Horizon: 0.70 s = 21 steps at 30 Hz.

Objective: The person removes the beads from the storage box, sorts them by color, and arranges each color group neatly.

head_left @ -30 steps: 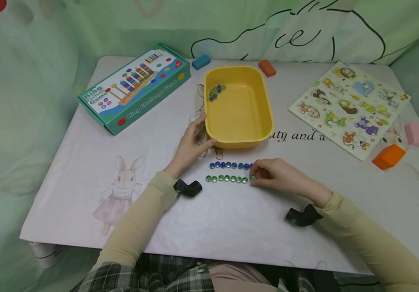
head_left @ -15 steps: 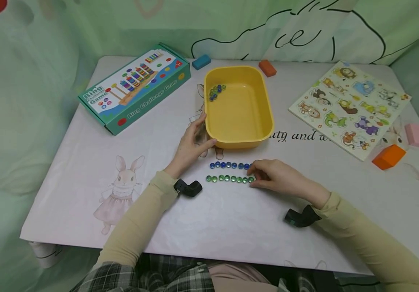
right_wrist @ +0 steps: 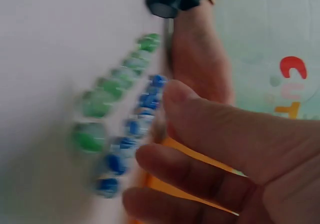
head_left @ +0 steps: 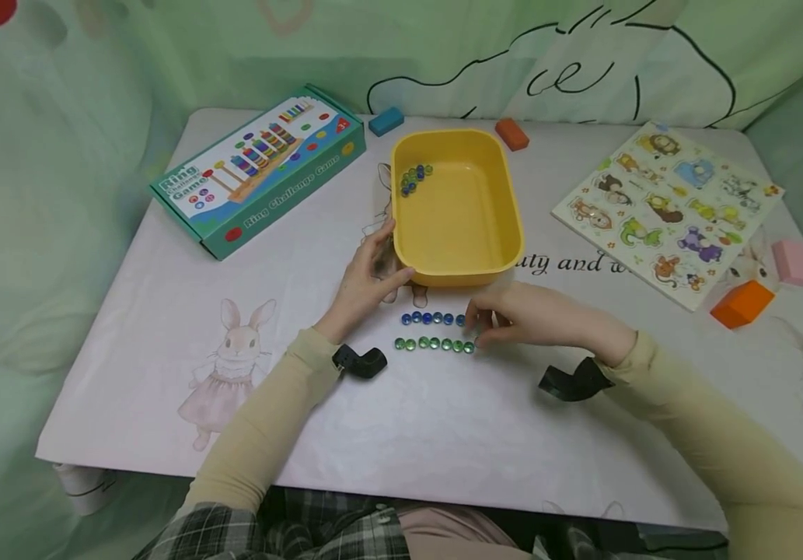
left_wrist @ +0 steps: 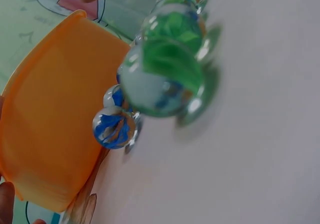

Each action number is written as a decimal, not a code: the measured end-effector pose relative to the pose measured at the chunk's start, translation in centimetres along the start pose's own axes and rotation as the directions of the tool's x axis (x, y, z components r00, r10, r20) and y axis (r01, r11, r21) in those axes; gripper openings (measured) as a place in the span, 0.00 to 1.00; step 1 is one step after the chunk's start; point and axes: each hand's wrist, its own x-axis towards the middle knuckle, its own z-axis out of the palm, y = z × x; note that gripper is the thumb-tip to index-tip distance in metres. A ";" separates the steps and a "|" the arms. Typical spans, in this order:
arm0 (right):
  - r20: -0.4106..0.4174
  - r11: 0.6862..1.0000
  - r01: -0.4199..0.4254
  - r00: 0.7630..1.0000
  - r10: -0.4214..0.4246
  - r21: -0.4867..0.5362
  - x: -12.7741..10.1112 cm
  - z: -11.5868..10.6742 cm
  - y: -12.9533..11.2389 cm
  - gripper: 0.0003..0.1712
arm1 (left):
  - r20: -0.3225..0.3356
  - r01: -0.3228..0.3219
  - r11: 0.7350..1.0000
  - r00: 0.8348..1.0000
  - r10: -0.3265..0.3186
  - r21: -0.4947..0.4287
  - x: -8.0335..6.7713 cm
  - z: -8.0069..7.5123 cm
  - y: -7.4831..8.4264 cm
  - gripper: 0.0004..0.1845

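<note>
In the head view my left hand (head_left: 362, 284) rests at the near-left corner of a yellow basin (head_left: 457, 277), its thumb on the front wall and its fingers along the left side. Two rows of glass marbles lie on the table before the basin: blue marbles (head_left: 427, 318) behind, green marbles (head_left: 435, 343) in front. Over the right ends of both rows is my right hand (head_left: 523, 315), hiding part of them. The right wrist view shows its thumb (right_wrist: 185, 98) and fingers spread, with no marble seen between them, beside the blue marbles (right_wrist: 127, 143).
More blue and green marbles (head_left: 413, 180) sit inside the basin at its left. A ring game box (head_left: 261, 171) lies back left, an animal puzzle board (head_left: 674, 210) right. Blue (head_left: 386, 121), red-orange (head_left: 512, 134), orange (head_left: 741, 304) and pink (head_left: 794, 262) blocks stand around.
My right hand has let go of the green marble at the row's right end and moved slightly up and left. My left hand and the basin have stayed in place.
</note>
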 end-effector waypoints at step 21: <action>0.039 0.991 -0.082 0.996 0.078 0.106 8.9 -9.2 1.1 0.11 | 0.010 0.006 1.000 1.000 -0.006 -0.006 0.0 -0.1 0.1 0.39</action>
